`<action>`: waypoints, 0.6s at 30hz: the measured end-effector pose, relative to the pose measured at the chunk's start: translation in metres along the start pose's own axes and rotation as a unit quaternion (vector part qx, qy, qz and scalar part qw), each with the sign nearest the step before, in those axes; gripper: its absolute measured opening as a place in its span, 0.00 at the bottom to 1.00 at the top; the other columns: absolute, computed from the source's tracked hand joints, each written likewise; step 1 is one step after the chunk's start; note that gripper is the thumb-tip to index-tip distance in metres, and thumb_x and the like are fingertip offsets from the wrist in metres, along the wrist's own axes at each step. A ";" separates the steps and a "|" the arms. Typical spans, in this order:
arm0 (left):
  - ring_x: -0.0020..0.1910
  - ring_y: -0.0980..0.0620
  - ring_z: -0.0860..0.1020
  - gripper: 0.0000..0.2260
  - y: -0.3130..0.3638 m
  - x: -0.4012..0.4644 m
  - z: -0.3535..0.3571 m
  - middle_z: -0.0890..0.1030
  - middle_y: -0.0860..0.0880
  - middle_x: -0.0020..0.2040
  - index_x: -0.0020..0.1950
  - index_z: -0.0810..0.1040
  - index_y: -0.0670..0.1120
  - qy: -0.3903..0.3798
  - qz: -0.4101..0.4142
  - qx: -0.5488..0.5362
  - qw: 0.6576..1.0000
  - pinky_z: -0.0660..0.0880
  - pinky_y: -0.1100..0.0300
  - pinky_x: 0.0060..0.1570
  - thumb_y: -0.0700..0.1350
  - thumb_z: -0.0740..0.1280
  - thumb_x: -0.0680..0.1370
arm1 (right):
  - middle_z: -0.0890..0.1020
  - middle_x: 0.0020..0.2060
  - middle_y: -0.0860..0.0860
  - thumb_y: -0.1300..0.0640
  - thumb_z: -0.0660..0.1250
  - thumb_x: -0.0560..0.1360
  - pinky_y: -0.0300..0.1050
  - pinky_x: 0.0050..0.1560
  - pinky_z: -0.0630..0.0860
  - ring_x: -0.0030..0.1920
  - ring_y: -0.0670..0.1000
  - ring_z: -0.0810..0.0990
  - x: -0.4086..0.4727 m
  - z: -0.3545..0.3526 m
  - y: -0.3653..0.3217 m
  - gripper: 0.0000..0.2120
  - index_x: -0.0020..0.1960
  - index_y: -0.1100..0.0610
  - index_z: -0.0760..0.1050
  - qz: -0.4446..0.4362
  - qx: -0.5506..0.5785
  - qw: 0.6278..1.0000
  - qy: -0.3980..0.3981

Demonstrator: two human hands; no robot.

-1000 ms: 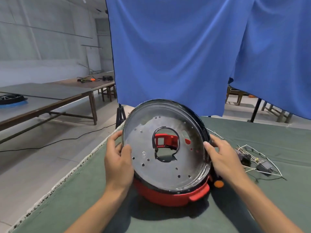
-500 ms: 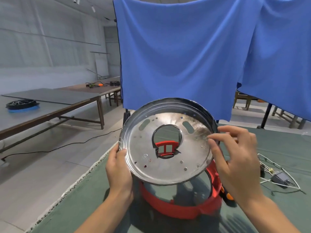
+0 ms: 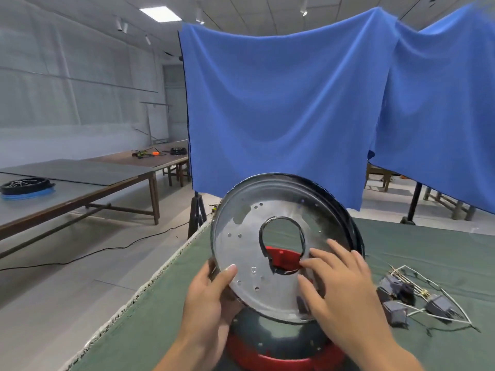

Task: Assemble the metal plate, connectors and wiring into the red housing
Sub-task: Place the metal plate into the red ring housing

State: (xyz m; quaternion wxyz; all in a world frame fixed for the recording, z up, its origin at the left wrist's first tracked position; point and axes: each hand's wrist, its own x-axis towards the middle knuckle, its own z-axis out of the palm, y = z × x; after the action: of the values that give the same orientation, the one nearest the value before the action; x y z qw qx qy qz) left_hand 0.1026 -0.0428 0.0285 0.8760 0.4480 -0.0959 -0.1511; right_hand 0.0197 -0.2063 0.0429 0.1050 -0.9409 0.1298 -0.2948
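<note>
A round metal plate (image 3: 278, 223) with a large centre hole and several small holes is lifted clear and tilted toward me above the red housing (image 3: 281, 357). My left hand (image 3: 211, 293) grips the plate's lower left rim, thumb on its face. My right hand (image 3: 340, 287) lies spread on the plate's lower right face, fingertips by the centre hole. A far part of the red housing shows through that hole. The connectors with white wiring (image 3: 417, 301) lie on the green cloth at the right.
The work table is covered with green cloth (image 3: 428, 250), its left edge running close by my left arm. Blue curtains (image 3: 281, 108) hang behind it. Long tables (image 3: 80, 183) stand to the left with a black ring on one.
The plate has been raised higher off the housing and turned. My right hand moved from the plate's right rim onto its face. The camera view tilted upward.
</note>
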 end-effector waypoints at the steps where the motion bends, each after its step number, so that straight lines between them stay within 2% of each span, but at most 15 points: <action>1: 0.46 0.41 0.83 0.17 0.000 0.000 0.000 0.83 0.39 0.52 0.59 0.77 0.43 -0.015 -0.010 -0.009 1.000 0.82 0.50 0.40 0.38 0.66 0.69 | 0.78 0.62 0.45 0.49 0.67 0.75 0.48 0.73 0.48 0.73 0.50 0.63 0.000 0.000 -0.001 0.12 0.57 0.49 0.80 -0.005 0.009 1.000 -0.003; 4: 0.55 0.37 0.80 0.20 0.000 0.002 -0.001 0.81 0.37 0.56 0.62 0.75 0.41 -0.051 -0.046 -0.051 0.996 0.79 0.44 0.49 0.38 0.65 0.69 | 0.75 0.65 0.44 0.49 0.66 0.75 0.48 0.74 0.49 0.73 0.49 0.61 0.000 -0.003 -0.002 0.16 0.63 0.47 0.76 -0.019 0.005 1.000 -0.013; 7: 0.59 0.36 0.78 0.23 0.002 0.007 -0.007 0.79 0.37 0.60 0.65 0.72 0.39 -0.073 -0.095 -0.115 0.986 0.77 0.42 0.54 0.36 0.63 0.69 | 0.80 0.59 0.50 0.52 0.70 0.73 0.54 0.69 0.62 0.68 0.55 0.71 -0.002 -0.007 -0.008 0.12 0.55 0.50 0.81 -0.059 -0.009 0.998 0.031; 8: 0.60 0.36 0.77 0.25 0.003 0.008 -0.009 0.78 0.36 0.61 0.67 0.71 0.38 -0.077 -0.111 -0.138 0.981 0.76 0.42 0.55 0.36 0.63 0.69 | 0.81 0.58 0.50 0.50 0.68 0.73 0.55 0.67 0.63 0.66 0.56 0.73 -0.003 -0.007 -0.011 0.10 0.53 0.49 0.82 -0.084 -0.015 0.995 0.054; 10: 0.61 0.36 0.76 0.27 0.004 0.010 -0.012 0.77 0.35 0.62 0.69 0.69 0.36 -0.086 -0.135 -0.165 0.973 0.77 0.43 0.55 0.36 0.63 0.69 | 0.82 0.56 0.47 0.44 0.61 0.75 0.55 0.63 0.64 0.64 0.55 0.75 -0.003 -0.008 -0.017 0.13 0.51 0.48 0.82 -0.130 -0.010 0.989 0.066; 13: 0.60 0.38 0.77 0.25 0.006 0.010 -0.013 0.77 0.35 0.63 0.68 0.70 0.35 -0.103 -0.148 -0.157 0.971 0.79 0.47 0.53 0.37 0.60 0.71 | 0.83 0.51 0.42 0.37 0.58 0.74 0.53 0.61 0.66 0.62 0.52 0.76 -0.003 -0.008 -0.024 0.19 0.50 0.45 0.82 -0.187 -0.022 0.981 0.052; 15: 0.57 0.39 0.79 0.21 0.007 0.010 -0.014 0.78 0.35 0.61 0.64 0.75 0.34 -0.111 -0.144 -0.145 0.973 0.80 0.48 0.51 0.38 0.59 0.72 | 0.84 0.48 0.42 0.35 0.62 0.71 0.52 0.59 0.69 0.59 0.52 0.78 -0.003 -0.008 -0.027 0.18 0.50 0.45 0.83 -0.215 -0.024 0.976 0.035; 18: 0.54 0.40 0.81 0.18 0.007 0.008 -0.014 0.80 0.36 0.58 0.55 0.81 0.36 -0.123 -0.143 -0.122 0.974 0.80 0.51 0.49 0.38 0.58 0.71 | 0.84 0.46 0.42 0.38 0.73 0.64 0.50 0.55 0.74 0.56 0.53 0.79 -0.003 -0.006 -0.026 0.17 0.47 0.46 0.84 -0.257 -0.010 0.966 0.006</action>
State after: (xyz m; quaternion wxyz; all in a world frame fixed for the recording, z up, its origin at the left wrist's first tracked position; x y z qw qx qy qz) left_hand 0.1156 -0.0315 0.0267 0.8748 0.3249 -0.1190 -0.3393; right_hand 0.0185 -0.1815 0.0534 0.0153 -0.9420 -0.1131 -0.3157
